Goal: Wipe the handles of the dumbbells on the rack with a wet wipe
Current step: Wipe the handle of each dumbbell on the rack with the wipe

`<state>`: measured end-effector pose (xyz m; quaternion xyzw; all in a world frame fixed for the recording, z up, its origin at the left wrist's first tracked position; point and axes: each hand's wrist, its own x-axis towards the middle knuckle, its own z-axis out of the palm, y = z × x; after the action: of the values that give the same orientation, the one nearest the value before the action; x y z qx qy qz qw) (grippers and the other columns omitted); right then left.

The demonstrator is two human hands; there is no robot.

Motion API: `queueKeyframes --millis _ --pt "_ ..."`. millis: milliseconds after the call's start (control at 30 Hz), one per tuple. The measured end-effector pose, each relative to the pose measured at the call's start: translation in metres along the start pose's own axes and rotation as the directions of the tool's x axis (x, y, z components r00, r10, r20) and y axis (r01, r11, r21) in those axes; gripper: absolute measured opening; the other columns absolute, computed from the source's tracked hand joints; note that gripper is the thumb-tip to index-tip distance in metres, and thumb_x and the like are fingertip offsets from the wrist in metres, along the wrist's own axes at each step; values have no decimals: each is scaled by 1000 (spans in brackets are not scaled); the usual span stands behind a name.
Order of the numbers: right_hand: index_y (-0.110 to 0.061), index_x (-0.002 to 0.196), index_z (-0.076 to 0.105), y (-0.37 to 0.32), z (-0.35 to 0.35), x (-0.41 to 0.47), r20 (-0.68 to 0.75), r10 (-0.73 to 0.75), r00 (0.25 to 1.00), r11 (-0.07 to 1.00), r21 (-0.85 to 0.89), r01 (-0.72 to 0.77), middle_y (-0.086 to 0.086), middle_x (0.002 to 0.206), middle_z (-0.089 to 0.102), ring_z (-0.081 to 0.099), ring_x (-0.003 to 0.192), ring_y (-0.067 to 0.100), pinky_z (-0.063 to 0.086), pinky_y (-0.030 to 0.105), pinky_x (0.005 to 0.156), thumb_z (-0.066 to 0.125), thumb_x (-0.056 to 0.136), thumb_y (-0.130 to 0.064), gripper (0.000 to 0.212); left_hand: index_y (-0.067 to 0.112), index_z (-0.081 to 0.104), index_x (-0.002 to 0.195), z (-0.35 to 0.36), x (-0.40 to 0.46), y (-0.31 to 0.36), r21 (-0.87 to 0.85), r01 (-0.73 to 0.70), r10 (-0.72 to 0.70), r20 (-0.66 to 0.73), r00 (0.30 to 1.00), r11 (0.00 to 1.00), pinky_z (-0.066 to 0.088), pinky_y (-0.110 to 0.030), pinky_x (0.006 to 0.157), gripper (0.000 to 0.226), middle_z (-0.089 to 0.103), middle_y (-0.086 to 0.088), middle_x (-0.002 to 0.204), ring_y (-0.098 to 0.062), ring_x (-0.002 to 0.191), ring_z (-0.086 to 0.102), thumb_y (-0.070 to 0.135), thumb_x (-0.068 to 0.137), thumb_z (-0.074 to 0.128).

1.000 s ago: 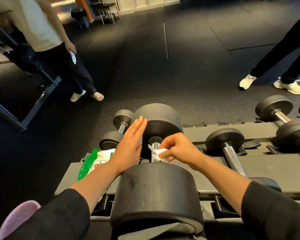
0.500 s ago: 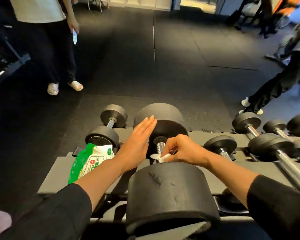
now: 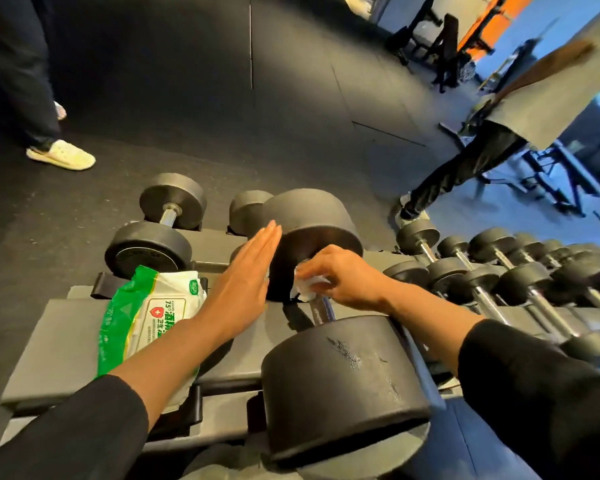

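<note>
Head view over a grey steel dumbbell rack (image 3: 66,327) on a dark, speckled rubber gym floor (image 3: 194,109), blue light falling at right. A large dumbbell (image 3: 340,382) with matte black, scuffed round heads lies on the rack, its knurled metal handle (image 3: 321,310) between them. The right hand (image 3: 343,277) pinches a crumpled white wet wipe (image 3: 307,287) against the handle's far end; the left hand (image 3: 243,285), fingers straight, rests flat by the far head. A glossy green-and-white wipes packet (image 3: 142,317) lies just left. Smaller chrome-handled dumbbells (image 3: 492,275) line the rack at right.
</note>
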<state>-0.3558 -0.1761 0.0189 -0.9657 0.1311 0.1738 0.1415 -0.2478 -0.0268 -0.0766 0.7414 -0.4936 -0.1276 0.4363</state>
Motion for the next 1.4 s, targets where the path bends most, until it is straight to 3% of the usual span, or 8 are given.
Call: queueKeyframes --millis 100,233,433,600,833,1000,1200,1400 --pt "-20 126 60 -2 -5 -9 106 18 994 1000 10 -19 -4 133 52 37 124 11 37 25 103 59 90 -6 39 35 -2 145 4 -5 -10 -46 8 -9 -26 1000 999 0 -7 105 74 -7 23 150 0 141 -1 8 97 47" --pt "-18 121 64 -8 -15 -20 213 30 977 995 87 -50 -9 125 57 43 106 -3 37 2 84 65 86 -8 36 35 -3 145 13 -8 -23 -110 22 -29 -60 998 994 10 -22 111 76 -5 20 152 -7 144 6 5 96 48" --pt "-14 107 71 -14 -12 -16 181 75 981 984 145 -102 -4 107 65 59 93 1 48 14 88 69 81 -4 27 23 -1 150 27 -14 -31 30 -26 30 -125 992 999 5 -23 113 73 -3 6 157 -15 144 4 9 97 46" --pt "-11 116 67 -30 -7 9 17 21 1000 997 -70 -20 4 115 63 45 86 -4 34 -4 71 66 85 -8 31 10 2 151 31 -15 -34 98 -36 46 -102 994 995 8 -30 114 85 5 -9 159 -26 146 9 -2 88 58" --pt "-14 116 67 -30 -10 9 190 -16 982 976 -211 57 0 119 63 36 92 -2 21 -4 75 67 86 -24 32 10 -1 152 29 -18 -35 128 -21 30 -72 997 992 7 -27 112 85 -3 -5 160 -21 147 3 -3 89 55" --pt "-13 110 70 -25 -14 2 307 37 951 998 -68 -16 -1 117 65 45 84 -14 29 -6 74 70 83 -19 27 12 1 152 29 -20 -35 95 -19 26 -72 997 995 4 -25 112 88 -2 -3 160 -18 147 2 -7 87 57" --pt "-13 100 71 -19 -15 -11 395 55 917 983 138 -119 0 108 67 60 100 4 45 10 87 71 79 -6 21 14 1 152 30 -19 -29 61 -6 12 -98 995 998 16 -31 112 88 2 -4 161 -20 147 7 -8 87 56" --pt "-10 92 69 -2 -27 -29 70 197 978 878 430 -208 0 98 68 65 90 7 52 20 82 64 83 2 16 11 22 150 23 -10 1 18 -90 92 -176 980 996 26 -34 106 83 23 -6 156 -24 144 21 -12 81 61"
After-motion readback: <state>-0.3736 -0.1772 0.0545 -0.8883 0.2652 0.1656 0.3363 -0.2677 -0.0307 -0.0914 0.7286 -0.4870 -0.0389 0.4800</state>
